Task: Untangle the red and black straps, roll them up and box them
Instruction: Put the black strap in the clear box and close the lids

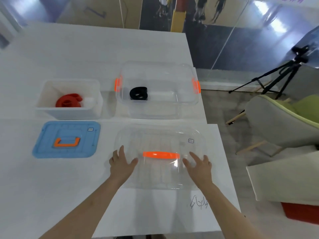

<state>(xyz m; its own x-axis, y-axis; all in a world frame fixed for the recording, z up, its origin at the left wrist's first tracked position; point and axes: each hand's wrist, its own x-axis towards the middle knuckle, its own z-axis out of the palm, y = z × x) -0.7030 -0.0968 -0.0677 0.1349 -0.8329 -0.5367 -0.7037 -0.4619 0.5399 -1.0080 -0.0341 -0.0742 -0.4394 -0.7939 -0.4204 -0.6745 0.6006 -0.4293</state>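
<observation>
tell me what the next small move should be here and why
Probably grip the clear lid with both hands and lift it toward the clear box behind it. The black roll already lies in that open box, and the left hand and right hand are spread open on either side of the lid's handle.

One head-worn wide-angle view, facing forward and down. Left hand (121, 163) and right hand (198, 165) lie close; table (72, 56) extends beyond them.
</observation>
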